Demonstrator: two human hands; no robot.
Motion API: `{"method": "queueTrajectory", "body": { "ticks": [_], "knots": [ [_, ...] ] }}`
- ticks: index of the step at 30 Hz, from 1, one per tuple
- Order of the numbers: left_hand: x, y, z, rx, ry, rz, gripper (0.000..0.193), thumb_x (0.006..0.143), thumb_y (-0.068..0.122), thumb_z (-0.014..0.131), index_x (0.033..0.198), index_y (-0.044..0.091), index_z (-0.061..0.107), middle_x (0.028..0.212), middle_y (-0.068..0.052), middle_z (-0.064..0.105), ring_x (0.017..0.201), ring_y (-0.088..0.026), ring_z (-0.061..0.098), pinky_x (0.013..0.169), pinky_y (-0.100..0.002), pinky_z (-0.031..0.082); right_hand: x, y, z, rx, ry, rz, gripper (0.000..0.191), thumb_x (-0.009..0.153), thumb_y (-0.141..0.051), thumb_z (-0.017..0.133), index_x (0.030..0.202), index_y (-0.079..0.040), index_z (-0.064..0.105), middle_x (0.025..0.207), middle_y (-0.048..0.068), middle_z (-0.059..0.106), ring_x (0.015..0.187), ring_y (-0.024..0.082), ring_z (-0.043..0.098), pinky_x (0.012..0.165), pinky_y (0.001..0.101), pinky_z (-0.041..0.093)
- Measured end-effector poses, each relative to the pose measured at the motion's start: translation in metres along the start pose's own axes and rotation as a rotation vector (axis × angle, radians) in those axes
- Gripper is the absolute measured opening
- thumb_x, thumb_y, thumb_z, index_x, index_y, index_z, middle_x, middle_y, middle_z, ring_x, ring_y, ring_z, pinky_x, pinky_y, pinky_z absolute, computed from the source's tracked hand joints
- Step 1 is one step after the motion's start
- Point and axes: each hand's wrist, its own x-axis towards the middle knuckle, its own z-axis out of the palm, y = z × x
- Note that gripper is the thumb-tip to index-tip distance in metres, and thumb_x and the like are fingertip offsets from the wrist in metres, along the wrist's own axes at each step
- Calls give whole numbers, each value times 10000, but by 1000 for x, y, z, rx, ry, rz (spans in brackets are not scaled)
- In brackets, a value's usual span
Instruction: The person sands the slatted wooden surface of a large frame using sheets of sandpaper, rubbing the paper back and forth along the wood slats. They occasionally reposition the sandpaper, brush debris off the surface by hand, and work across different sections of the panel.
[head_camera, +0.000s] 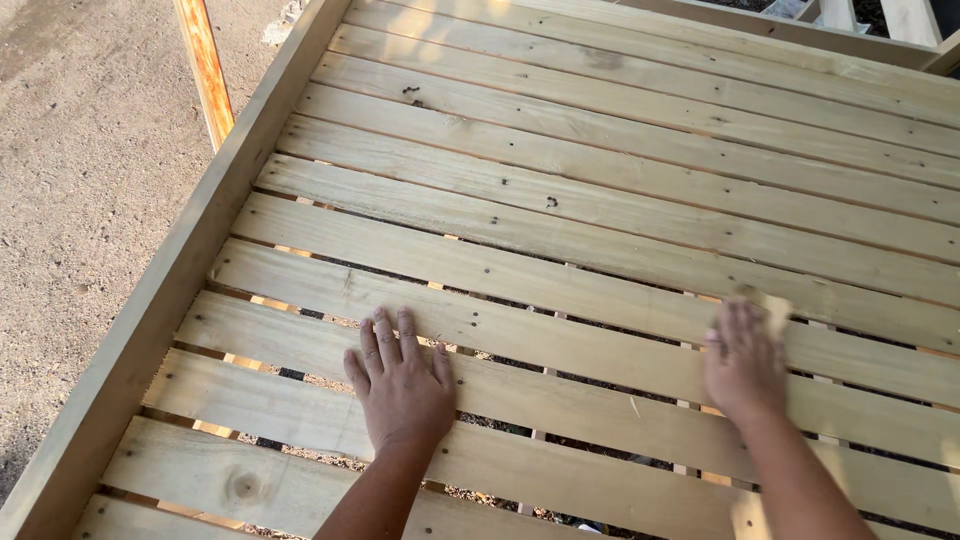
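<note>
the small tan sanding piece (772, 308) is pressed under the fingertips of the blurred right hand (745, 365) on a slat (560, 330) running left to right, while the left hand (400, 385) is laid flat and open, well apart.

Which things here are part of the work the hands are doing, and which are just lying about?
In use:
- left hand, flat on the slatted wooden panel
- right hand, blurred, pressing a small tan pad, likely sandpaper, on a slat

Lying about:
- orange-stained strip on the dirt ground
</note>
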Motion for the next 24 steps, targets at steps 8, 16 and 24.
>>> {"method": "queueTrajectory", "body": {
  "ticks": [8,16,24],
  "knots": [
    [4,2,-2,10,22,18,689,985,484,311,1567,119,264,1639,-162,202,1527,-313,108,1201,-553,64,-38,-95,33,68,-41,-208,632,1052,-423,251,1641,-213,162,1723,12,104,1577,214,75,1238,520,44],
    [4,2,3,-42,22,-2,697,980,496,364,1560,119,281,1642,-146,213,1530,-301,121,1205,-548,61,71,-275,6,80,-152,-435,658,1057,-426,273,1634,-145,130,1716,31,109,1571,201,74,1257,459,26],
    [9,7,-5,-19,80,-3,709,943,491,381,1546,127,301,1622,-137,239,1510,-299,134,1190,-531,72,-76,-227,-4,96,1,-644,689,1045,-424,323,1602,-53,159,1674,112,189,1553,254,114,1224,509,30]
  ]
}}
